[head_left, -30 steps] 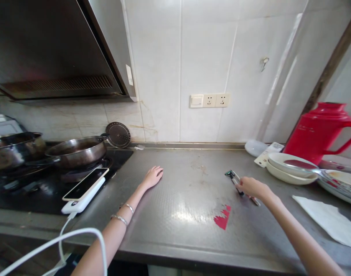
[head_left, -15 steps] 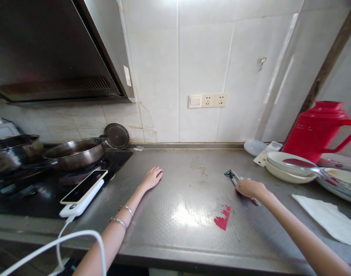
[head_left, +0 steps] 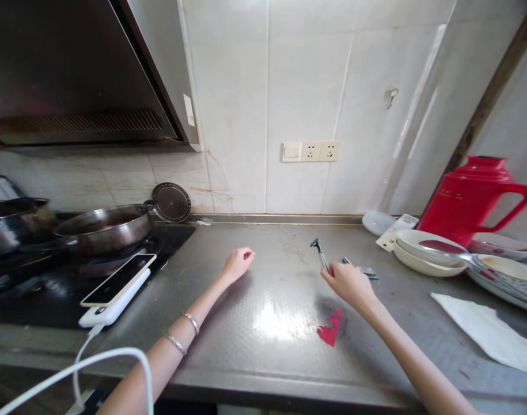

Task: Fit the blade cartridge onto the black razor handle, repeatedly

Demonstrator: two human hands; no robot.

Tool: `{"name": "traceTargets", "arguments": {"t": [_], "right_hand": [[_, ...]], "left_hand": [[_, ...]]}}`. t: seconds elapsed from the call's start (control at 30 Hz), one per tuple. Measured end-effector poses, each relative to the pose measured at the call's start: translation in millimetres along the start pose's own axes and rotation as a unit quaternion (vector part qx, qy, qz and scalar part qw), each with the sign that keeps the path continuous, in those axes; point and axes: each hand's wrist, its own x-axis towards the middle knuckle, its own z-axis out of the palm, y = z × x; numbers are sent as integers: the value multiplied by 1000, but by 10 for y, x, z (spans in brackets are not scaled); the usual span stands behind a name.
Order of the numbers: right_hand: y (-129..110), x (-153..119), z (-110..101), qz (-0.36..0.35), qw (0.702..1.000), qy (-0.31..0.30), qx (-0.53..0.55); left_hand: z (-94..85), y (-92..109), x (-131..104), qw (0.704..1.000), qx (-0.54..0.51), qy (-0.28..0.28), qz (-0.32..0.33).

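Note:
A razor (head_left: 320, 253) is gripped by its handle in my right hand (head_left: 349, 282), raised above the steel counter, its head pointing away to the upper left. Just behind that hand, partly covered by it, lie some thin dark-handled items (head_left: 369, 273) whose kind I cannot make out. My left hand (head_left: 238, 263) is curled into a loose fist over the left part of the counter, and nothing shows in it. A torn scrap of red paper (head_left: 331, 328) sits on the counter, below and left of my right hand.
On the left, a pan (head_left: 105, 230) stands on the black stove, near a phone (head_left: 118, 280) with a white power bank and cable. To the right are stacked bowls (head_left: 431, 262), a red thermos (head_left: 466, 202) and a white paper sheet (head_left: 488, 328).
My right hand has lifted the razor off the counter and moved left, leaving other items behind. My left hand, flat on the counter before, has curled up and shifted slightly right.

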Motion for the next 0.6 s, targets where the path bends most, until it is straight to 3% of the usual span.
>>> {"name": "traceTargets", "arguments": {"t": [0.17,0.27,0.43,0.6], "right_hand": [[-498,-133,-34,-55,998,32,-6],[-702,-177,-16,-75,996,39,-3],[-857,-194,28,-104,993,55,0],[-917,-171,86,-120,991,58,-6]], "left_hand": [[152,659,6,993,-97,-62,-20],[216,878,12,991,-103,-82,-28],[346,917,55,996,-27,-75,-38],[454,839,124,993,-18,-106,-44]]}}
